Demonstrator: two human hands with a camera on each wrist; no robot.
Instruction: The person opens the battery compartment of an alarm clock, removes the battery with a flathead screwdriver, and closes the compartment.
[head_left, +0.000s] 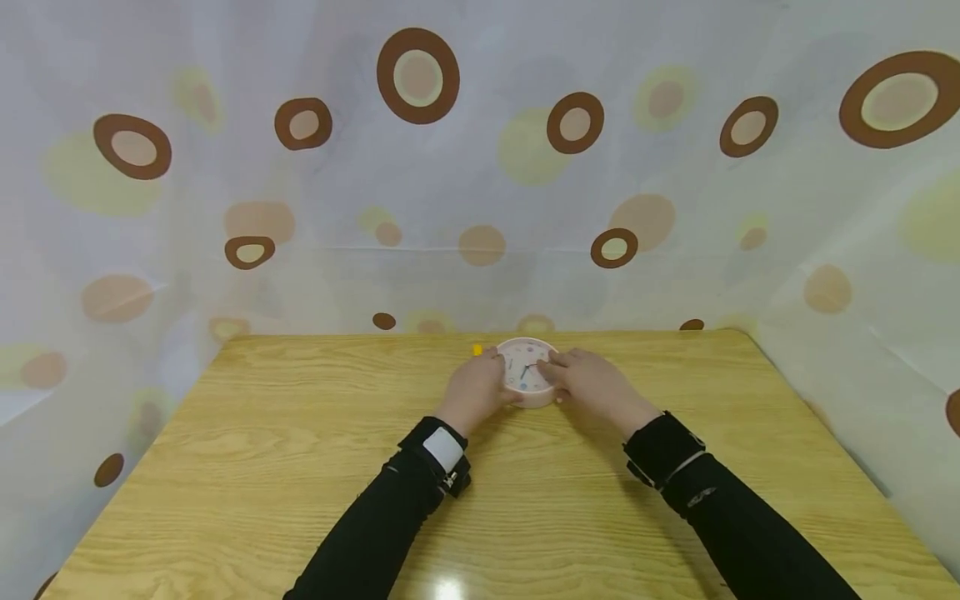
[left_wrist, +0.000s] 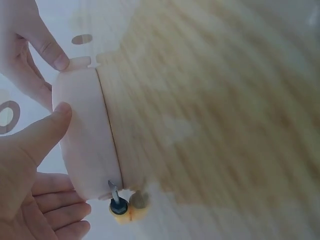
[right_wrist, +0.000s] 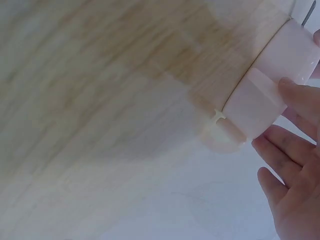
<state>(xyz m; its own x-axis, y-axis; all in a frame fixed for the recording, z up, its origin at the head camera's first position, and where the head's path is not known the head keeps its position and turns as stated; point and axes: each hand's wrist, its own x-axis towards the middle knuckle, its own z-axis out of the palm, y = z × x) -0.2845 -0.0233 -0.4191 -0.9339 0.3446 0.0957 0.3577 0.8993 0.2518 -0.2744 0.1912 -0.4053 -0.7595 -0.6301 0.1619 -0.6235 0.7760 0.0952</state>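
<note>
A round, pale pink clock (head_left: pixel 528 371) lies face up near the far edge of the wooden table, dial and hands showing. My left hand (head_left: pixel 474 390) grips its left side; in the left wrist view the thumb (left_wrist: pixel 56 120) presses on the clock's side wall (left_wrist: pixel 87 125), with the fingers on the far side. On the right, my right hand (head_left: pixel 596 385) holds the clock, with fingertips over the dial. The right wrist view shows its thumb (right_wrist: pixel 300 97) against the side wall, close to a small foot (right_wrist: pixel 232 130). Beside the left hand is a screwdriver-like tool (left_wrist: pixel 119 205) with yellow handle and metal shaft.
The wooden table (head_left: pixel 300 467) stretches toward me, with a light reflection near its front. A pale curtain (head_left: pixel 465 183) patterned with brown and yellow circles hangs behind and along both sides. Black sleeves with wrist straps (head_left: pixel 438 454) cover both forearms.
</note>
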